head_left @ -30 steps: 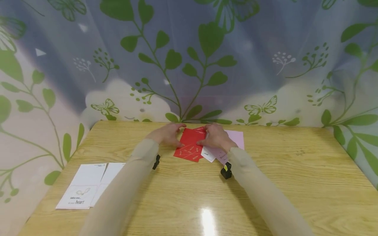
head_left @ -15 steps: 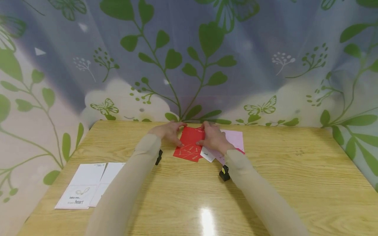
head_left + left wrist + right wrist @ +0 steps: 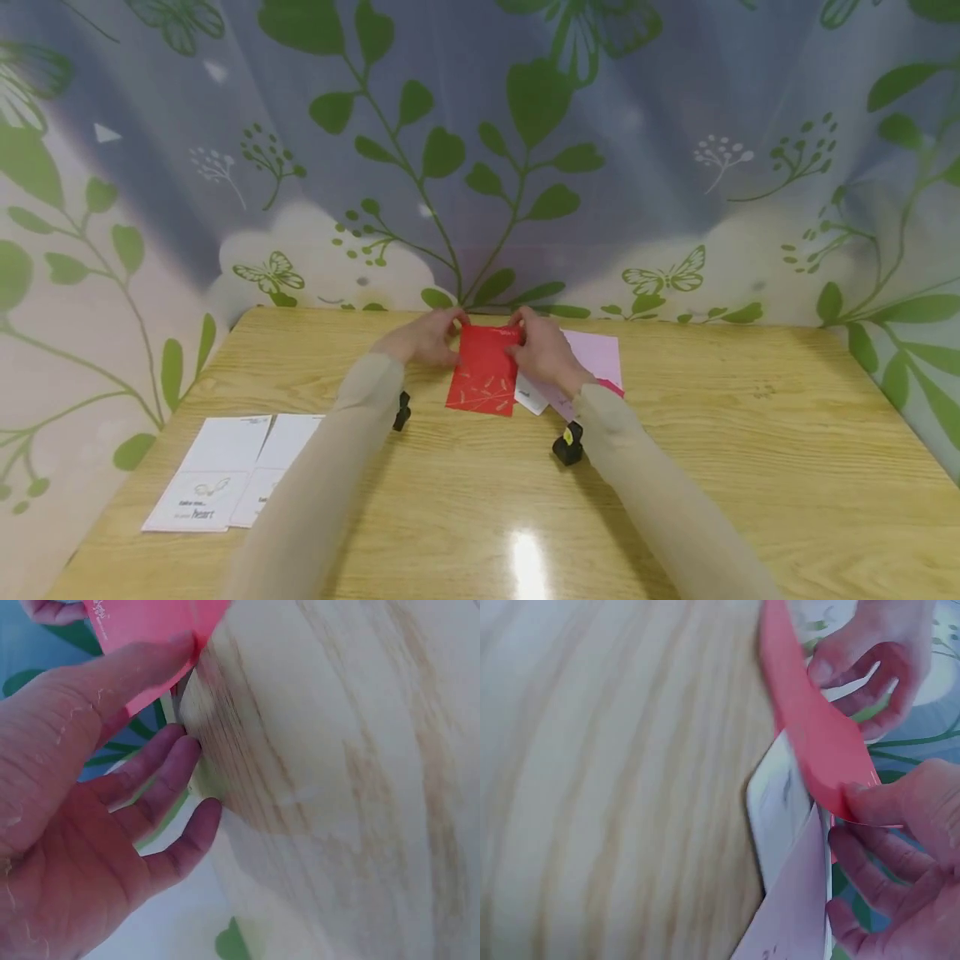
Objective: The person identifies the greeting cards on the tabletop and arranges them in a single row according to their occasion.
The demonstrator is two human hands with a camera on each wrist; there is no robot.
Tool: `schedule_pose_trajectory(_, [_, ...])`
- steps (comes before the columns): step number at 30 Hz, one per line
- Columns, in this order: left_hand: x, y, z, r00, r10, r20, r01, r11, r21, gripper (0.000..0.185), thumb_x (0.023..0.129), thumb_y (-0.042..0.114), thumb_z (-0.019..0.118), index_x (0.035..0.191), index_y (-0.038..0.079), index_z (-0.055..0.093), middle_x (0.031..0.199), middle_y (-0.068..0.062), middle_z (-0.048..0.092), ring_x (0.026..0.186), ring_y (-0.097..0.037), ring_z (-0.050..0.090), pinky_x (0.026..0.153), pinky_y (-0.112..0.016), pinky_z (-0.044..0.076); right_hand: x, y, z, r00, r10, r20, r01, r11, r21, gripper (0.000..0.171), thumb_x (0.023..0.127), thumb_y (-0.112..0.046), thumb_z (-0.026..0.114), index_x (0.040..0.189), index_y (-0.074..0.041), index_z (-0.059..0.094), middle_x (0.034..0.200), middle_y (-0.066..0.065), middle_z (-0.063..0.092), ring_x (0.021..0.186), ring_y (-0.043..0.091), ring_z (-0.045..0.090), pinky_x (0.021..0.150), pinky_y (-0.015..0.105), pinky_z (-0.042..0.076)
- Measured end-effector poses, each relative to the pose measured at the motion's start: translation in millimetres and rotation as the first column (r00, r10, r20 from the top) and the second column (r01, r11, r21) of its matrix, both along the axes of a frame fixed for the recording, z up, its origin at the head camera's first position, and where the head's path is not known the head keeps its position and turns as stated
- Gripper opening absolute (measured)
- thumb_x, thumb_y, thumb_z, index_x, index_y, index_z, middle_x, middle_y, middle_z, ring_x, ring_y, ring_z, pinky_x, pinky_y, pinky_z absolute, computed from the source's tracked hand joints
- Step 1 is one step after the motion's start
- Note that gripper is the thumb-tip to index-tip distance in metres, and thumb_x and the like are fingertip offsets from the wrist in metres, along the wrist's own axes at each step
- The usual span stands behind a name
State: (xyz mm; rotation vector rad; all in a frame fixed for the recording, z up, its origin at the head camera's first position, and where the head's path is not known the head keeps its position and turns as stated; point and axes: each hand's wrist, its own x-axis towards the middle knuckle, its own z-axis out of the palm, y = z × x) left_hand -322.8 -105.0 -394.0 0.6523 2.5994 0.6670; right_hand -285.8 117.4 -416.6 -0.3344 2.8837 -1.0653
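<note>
A red card [image 3: 483,371] with gold sprig print lies at the table's back edge, between both hands. My left hand [image 3: 423,338] pinches its left edge; in the left wrist view the thumb lies over the red card [image 3: 161,626] and the other fingers spread below. My right hand [image 3: 549,350] pinches the opposite edge, thumb on top, as the right wrist view shows, where the red card [image 3: 817,742] bows upward. Partly under the right hand lie a white card [image 3: 531,398] and a pink sheet [image 3: 597,354].
Two white printed cards [image 3: 198,475] lie at the front left, one partly behind the left sleeve [image 3: 318,483]. A patterned curtain [image 3: 480,167] hangs right behind the wooden table [image 3: 720,467]. A dark pink edge [image 3: 611,387] shows beside the right wrist.
The red card has turned a little and now lies straighter, its lower edge shifted right. The right hand's fingers have moved up to its top right corner.
</note>
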Motion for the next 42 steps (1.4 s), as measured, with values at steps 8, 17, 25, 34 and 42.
schedule_pose_trajectory(8, [2.4, -19.0, -3.9, 0.993, 0.099, 0.061, -0.114, 0.922, 0.370, 0.027, 0.095, 0.007, 0.066, 0.121, 0.001, 0.061, 0.120, -0.018, 0.066, 0.109, -0.028, 0.067, 0.097, -0.044, 0.056, 3.9, -1.1, 9.6, 0.998, -0.055, -0.003, 0.050, 0.925, -0.377, 0.029, 0.096, -0.004, 0.068, 0.123, -0.007, 0.059, 0.101, 0.014, 0.063, 0.077, 0.021, 0.067, 0.070, 0.037, 0.061])
schedule_pose_trajectory(17, [14.5, -26.9, 2.6, 0.948, 0.113, 0.297, -0.277, 0.750, 0.600, 0.033, 0.101, 0.007, 0.062, 0.132, 0.003, 0.052, 0.122, -0.022, 0.065, 0.086, -0.021, 0.075, 0.092, -0.055, 0.058, 12.4, -2.7, 22.5, 0.992, -0.053, 0.115, 0.111, 0.800, -0.589, 0.032, 0.096, -0.003, 0.068, 0.126, -0.006, 0.057, 0.105, 0.014, 0.062, 0.073, 0.016, 0.072, 0.064, 0.037, 0.063])
schedule_pose_trajectory(25, [33.1, -38.9, 13.2, 0.953, 0.091, 0.290, -0.257, 0.747, 0.612, 0.032, 0.101, 0.006, 0.062, 0.130, 0.003, 0.050, 0.119, -0.020, 0.064, 0.087, -0.022, 0.073, 0.090, -0.058, 0.058, 25.5, -8.6, 30.1, 0.992, -0.015, 0.122, 0.087, 0.789, -0.609, 0.032, 0.096, -0.004, 0.068, 0.125, -0.007, 0.057, 0.104, 0.013, 0.061, 0.072, 0.017, 0.073, 0.064, 0.039, 0.063])
schedule_pose_trajectory(34, [46.4, -47.2, 14.0, 0.947, 0.090, 0.308, -0.273, 0.730, 0.627, 0.032, 0.100, 0.003, 0.062, 0.129, 0.004, 0.050, 0.114, -0.015, 0.062, 0.090, -0.022, 0.071, 0.081, -0.056, 0.061, 37.2, -14.6, 32.0, 0.992, 0.002, 0.127, 0.074, 0.806, -0.587, 0.028, 0.097, -0.005, 0.068, 0.122, -0.010, 0.057, 0.105, 0.012, 0.060, 0.070, 0.019, 0.073, 0.065, 0.043, 0.063])
schedule_pose_trajectory(42, [54.4, -54.0, 14.6, 0.949, 0.073, 0.308, -0.261, 0.730, 0.632, 0.029, 0.099, 0.001, 0.061, 0.126, 0.003, 0.050, 0.111, -0.016, 0.060, 0.093, -0.022, 0.069, 0.082, -0.062, 0.058, 46.6, -21.0, 32.3, 0.993, 0.021, 0.119, 0.054, 0.803, -0.594, 0.029, 0.096, -0.004, 0.068, 0.122, -0.008, 0.055, 0.107, 0.015, 0.060, 0.076, 0.021, 0.075, 0.068, 0.048, 0.063])
